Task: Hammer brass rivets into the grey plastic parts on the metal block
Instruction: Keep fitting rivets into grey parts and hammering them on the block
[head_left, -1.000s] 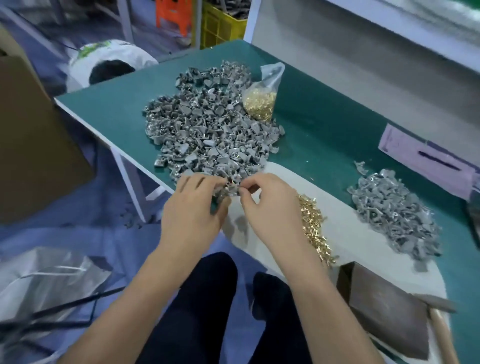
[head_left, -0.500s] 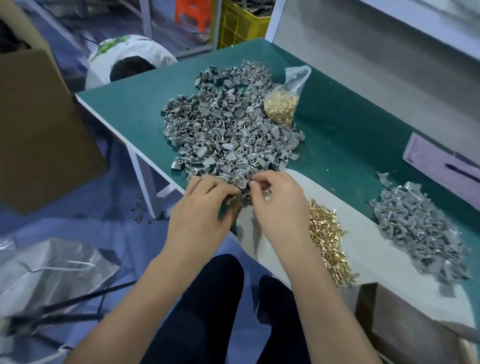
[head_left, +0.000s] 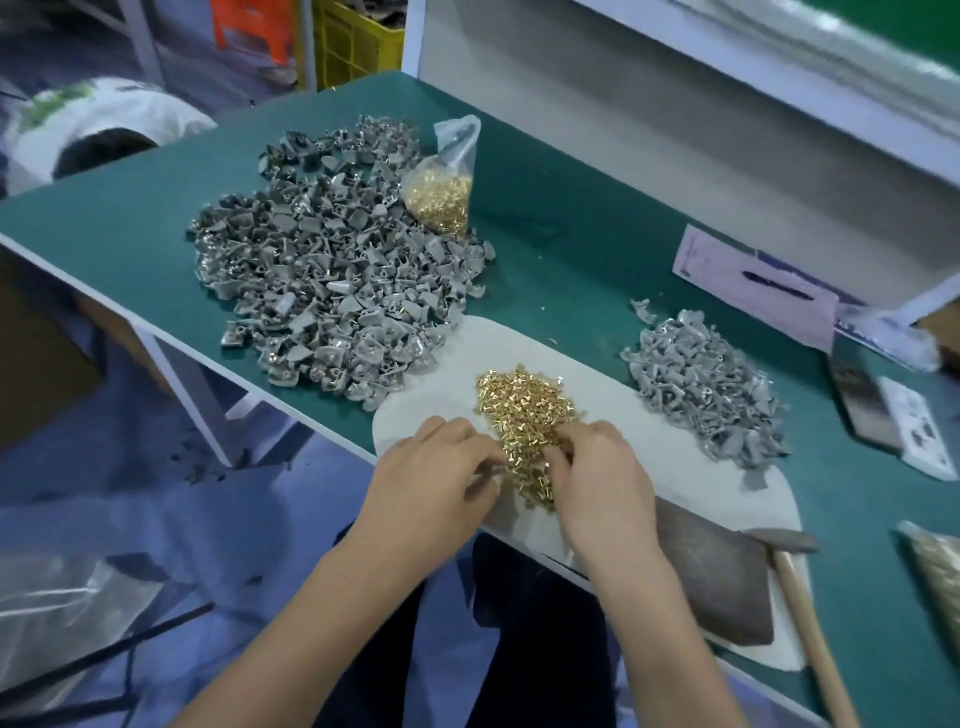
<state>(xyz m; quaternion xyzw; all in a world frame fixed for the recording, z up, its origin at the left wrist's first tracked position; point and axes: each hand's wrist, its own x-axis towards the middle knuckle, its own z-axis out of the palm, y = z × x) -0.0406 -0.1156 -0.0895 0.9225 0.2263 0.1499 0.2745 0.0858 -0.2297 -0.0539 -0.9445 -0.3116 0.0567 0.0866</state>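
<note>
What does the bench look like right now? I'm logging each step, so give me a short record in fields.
left hand: at the near edge of the loose rivet pile, fingers curled; grip unclear
right hand: fingers in the rivet pile's near end; what it holds is hidden
large grey parts pile: far left on the green table
small grey parts pile: right of the rivets
rivet bag: beside the large pile
metal block: near right, bare
hammer: lying beside the block, untouched

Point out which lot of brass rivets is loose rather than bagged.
The loose rivet pile on the white mat, right by both hands. The other rivets sit inside the clear bag beside the big grey-parts heap.
</note>
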